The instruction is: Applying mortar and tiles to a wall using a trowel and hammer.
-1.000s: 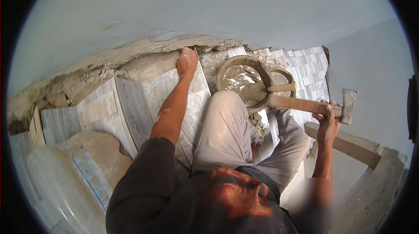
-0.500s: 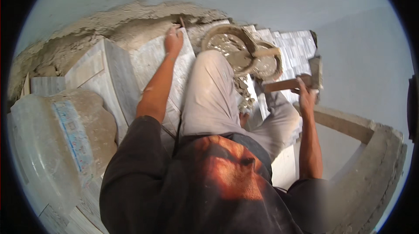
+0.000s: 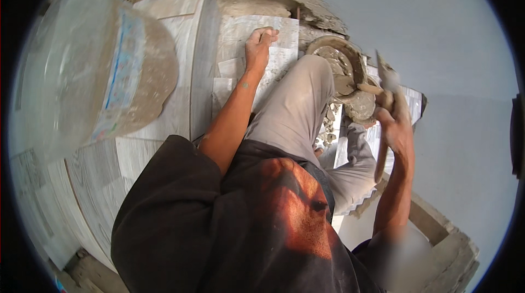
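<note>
A bulging clear plastic container [image 3: 76, 69] sits left of the left hand [image 3: 260, 48], which hangs over a pale tile [image 3: 235, 30], its fingers curled; I can't tell whether they pinch anything. Between the hands stands a round basin [image 3: 359, 65] of wet mortar [image 3: 336, 59]. The right hand [image 3: 397, 129] grips a hatchet [image 3: 389, 76], blurred head beyond the knuckles; a wooden trowel handle [image 3: 368, 89] pokes out just to its left.

Mortar [image 3: 343, 67] in bucket [image 3: 359, 68], tile [image 3: 287, 41] to its left
</note>
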The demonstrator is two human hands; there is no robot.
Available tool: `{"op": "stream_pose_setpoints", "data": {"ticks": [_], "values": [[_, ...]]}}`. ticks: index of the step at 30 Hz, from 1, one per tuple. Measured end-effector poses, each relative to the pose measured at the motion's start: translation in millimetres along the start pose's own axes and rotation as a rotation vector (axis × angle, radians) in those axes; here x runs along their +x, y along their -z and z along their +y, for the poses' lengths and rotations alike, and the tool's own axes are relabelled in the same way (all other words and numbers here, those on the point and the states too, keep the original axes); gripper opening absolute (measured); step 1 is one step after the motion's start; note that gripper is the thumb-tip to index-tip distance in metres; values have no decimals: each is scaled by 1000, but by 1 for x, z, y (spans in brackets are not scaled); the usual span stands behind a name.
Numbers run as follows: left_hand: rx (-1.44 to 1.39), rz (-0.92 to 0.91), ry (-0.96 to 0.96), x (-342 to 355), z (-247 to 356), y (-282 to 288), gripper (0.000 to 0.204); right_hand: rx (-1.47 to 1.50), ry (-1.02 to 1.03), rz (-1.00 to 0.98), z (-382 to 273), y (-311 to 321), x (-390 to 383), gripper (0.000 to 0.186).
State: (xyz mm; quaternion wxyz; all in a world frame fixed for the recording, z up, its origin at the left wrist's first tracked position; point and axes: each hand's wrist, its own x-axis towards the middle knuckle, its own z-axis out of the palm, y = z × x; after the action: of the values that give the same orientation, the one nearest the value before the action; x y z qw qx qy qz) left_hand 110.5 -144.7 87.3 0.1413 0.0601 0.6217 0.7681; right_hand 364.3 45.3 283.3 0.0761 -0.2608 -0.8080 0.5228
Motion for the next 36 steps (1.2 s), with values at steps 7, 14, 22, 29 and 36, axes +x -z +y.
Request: {"op": "stream_pose_setpoints", "data": {"ticks": [7,14,22,29,36], "values": [[-111,228,173,-58,53,34,35,-117,-40,-480,-26,-117,71,41],[58,220,-80,-40,78,59,33,-32,-65,-460,29,-261,116,54],[479,-50,21,14,107,28,32,-187,-53,-160,72,-335,111,34],[866,-191,-18,65,59,11,39,-253,281,-95,123,-378,102,25],[1131,-289,-112,79,-32,34,40,-425,756,-158,110,-349,93,13]]}}
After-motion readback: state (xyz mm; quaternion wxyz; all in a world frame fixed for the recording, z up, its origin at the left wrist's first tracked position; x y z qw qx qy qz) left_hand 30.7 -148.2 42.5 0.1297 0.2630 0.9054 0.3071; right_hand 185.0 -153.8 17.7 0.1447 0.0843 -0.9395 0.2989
